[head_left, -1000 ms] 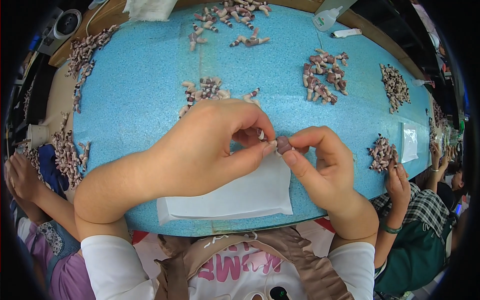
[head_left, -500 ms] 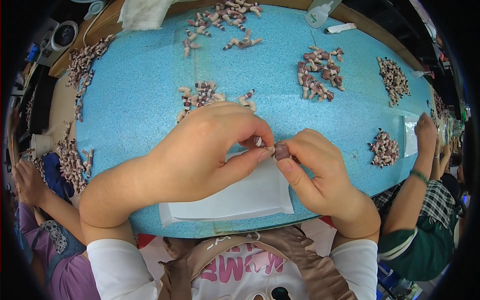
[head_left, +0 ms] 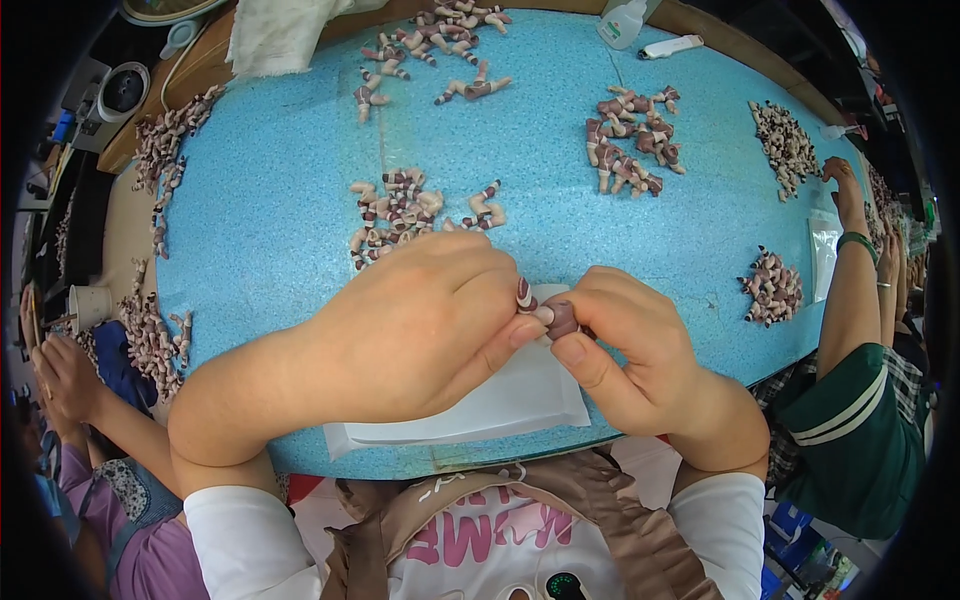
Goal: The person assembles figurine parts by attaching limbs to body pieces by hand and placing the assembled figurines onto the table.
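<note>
A: Between the two hands, just below the centre of the head view, a small dark maroon piece is held. How is it located relative to each hand?

B: From the left hand the piece lies at about 3 o'clock; from the right hand it lies at about 10 o'clock. It is touched by fingertips of both hands, so neither hand can be called nearer.

A: What state is recorded for the hands?

B: Both are curled closed and pinching. The maroon piece is pinched by the right thumb and forefinger. A striped cream-and-maroon piece is pinched at the left fingertips, immediately at 10 o'clock of the maroon piece and touching or nearly touching it. No fingers are spread.

A: How is the long axis of the striped piece oriented?

B: It appears to run from roughly 11 o'clock to 5 o'clock, its lower end directed at the maroon piece. Most of it is hidden by the left fingers, so this is given as an estimate.

A: What lies underneath?

B: A white sheet is laid on the blue table directly below the hands. A loose pile of striped pieces is found at 12 o'clock of the left hand, apart from it. Another person's arm is seen at 3 o'clock, well apart.
</note>
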Tool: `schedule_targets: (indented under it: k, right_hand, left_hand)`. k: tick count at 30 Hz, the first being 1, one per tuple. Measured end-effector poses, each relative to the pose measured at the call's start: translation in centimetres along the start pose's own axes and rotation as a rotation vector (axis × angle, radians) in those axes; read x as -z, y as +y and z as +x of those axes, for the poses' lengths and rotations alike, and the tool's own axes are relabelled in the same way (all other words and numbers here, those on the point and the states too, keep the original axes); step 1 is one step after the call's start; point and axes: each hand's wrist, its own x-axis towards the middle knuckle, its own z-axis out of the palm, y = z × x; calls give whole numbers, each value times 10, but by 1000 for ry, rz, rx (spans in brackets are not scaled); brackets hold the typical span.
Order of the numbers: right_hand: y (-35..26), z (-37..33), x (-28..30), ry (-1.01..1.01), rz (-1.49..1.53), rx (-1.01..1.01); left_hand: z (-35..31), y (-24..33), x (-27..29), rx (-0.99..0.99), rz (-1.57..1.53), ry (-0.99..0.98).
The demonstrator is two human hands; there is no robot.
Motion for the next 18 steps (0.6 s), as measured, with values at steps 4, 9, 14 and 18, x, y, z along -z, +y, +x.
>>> schedule_targets:
  k: [4,9,14,18]
  right_hand:
    - [-2,-1,0,-20,-18,27]
    - [-5,-4,-2,-15,-155,78]
    - [-2,-2,-1,-7,-55,25]
    - [-2,-1,3,12,46,-10]
  left_hand:
    - [-2,2,-11,-33,-32,46]
    - [-3,-2,-15,-13,-110,-50]
    - [4,3,-10,26,-110,22]
    - [8,2,-2,35,-189,34]
